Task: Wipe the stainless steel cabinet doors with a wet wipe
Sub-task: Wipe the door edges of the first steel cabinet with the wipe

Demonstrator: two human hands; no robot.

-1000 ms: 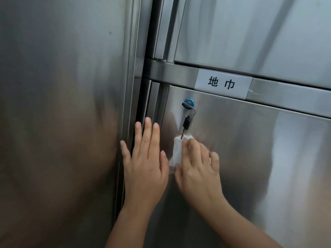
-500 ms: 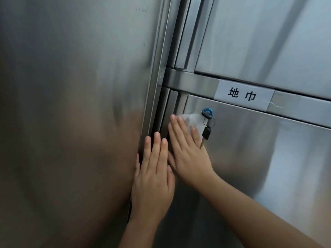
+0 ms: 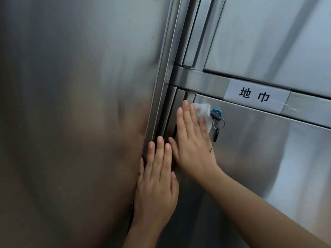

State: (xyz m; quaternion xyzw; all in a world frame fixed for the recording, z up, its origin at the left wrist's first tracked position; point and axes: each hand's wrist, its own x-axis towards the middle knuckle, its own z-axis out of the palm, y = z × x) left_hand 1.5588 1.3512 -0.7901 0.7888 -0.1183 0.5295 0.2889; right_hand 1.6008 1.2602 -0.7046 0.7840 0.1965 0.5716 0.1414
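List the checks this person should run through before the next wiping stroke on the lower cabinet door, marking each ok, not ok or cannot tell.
1. The wet wipe is pressed flat under the right hand on the lower door: ok.
2. The left hand lies flat at the door's left edge, below the wipe: ok.
3. The path rightward is free: not ok. The wipe sits right against the blue lock, and the hanging keys could snag.
4. The paper label is apart from the wipe: ok.
5. The wipe is damp enough: cannot tell.
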